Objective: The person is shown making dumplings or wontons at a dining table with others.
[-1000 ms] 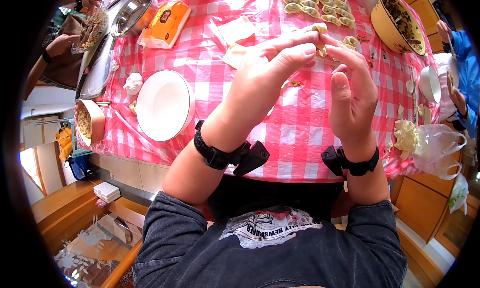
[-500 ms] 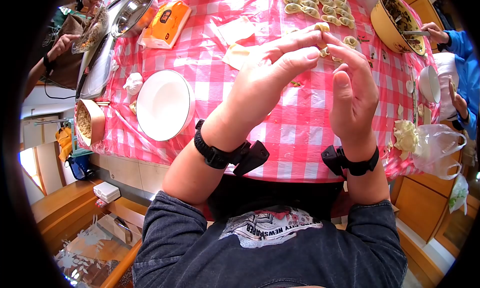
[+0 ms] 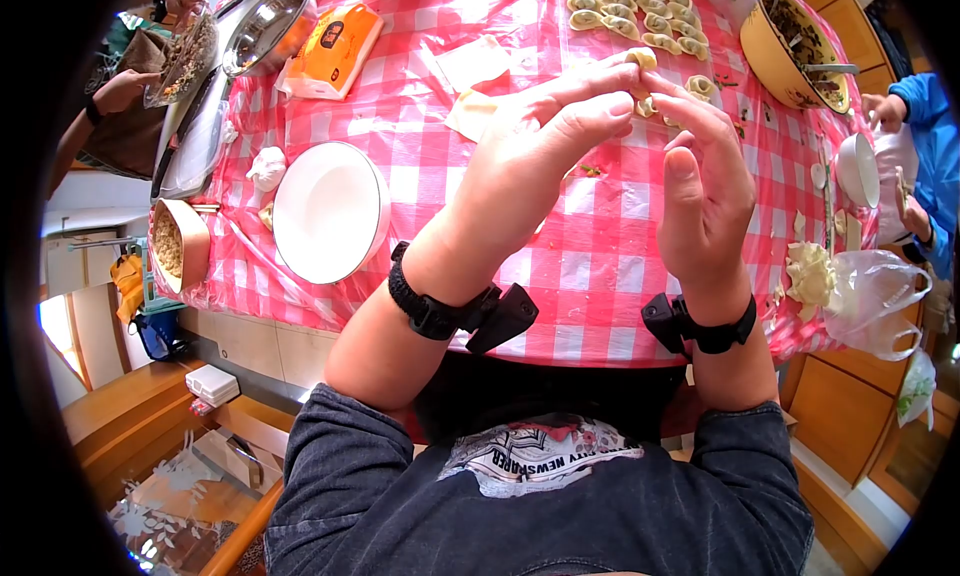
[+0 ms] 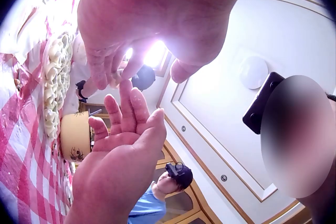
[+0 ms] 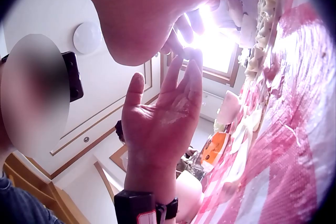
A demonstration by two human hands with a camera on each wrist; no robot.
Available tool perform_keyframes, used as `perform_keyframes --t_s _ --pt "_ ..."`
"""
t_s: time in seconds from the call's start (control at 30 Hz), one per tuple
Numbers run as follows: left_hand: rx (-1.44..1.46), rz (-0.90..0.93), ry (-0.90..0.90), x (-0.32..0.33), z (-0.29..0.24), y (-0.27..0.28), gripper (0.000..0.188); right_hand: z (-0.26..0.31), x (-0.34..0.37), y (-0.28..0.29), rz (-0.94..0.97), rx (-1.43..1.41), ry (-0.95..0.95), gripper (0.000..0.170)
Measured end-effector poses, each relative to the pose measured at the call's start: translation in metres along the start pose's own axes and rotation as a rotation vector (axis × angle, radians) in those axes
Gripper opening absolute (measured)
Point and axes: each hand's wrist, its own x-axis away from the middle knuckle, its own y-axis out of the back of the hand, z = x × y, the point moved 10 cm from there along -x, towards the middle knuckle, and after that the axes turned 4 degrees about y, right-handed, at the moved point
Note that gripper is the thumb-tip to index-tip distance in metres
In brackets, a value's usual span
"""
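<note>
In the head view a small folded wonton shows at the meeting fingertips of both hands. My left hand reaches in from the left with straight fingers, its thumb apart from them. From the other side comes my right hand, palm turned inward and thumb raised. The left wrist view has the right palm facing the camera, fingers long and close to the left fingertips. In the right wrist view, the left palm carries white powder. Beyond the hands lie several rows of wontons.
A checked tablecloth covers the table. On the left are a white bowl, garlic and an orange packet. Wrappers lie behind the left hand. A yellow filling bowl stands back right; other people work at both sides.
My hands stay nearly in place with the wonton at their fingertips. On the right, the other person's hand came to the filling bowl and withdrew, leaving a light-coloured utensil across its rim.
</note>
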Motion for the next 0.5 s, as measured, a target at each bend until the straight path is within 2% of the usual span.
perform_keyframes --t_s 0.4,0.47,0.5 --pt "-0.020 0.009 -0.003 -0.0008 0.0019 0.0017 0.051 0.0018 -0.0006 0.0004 -0.003 -0.013 0.002 0.033" --pt "0.150 -0.024 -0.008 -0.0007 0.0048 0.0051 0.037 0.0015 -0.0006 0.0002 -0.002 -0.017 0.000 0.033" --pt "0.150 -0.024 -0.008 -0.0008 0.0050 0.0049 0.037 0.0020 -0.0008 0.0004 -0.005 -0.016 0.008 0.033"
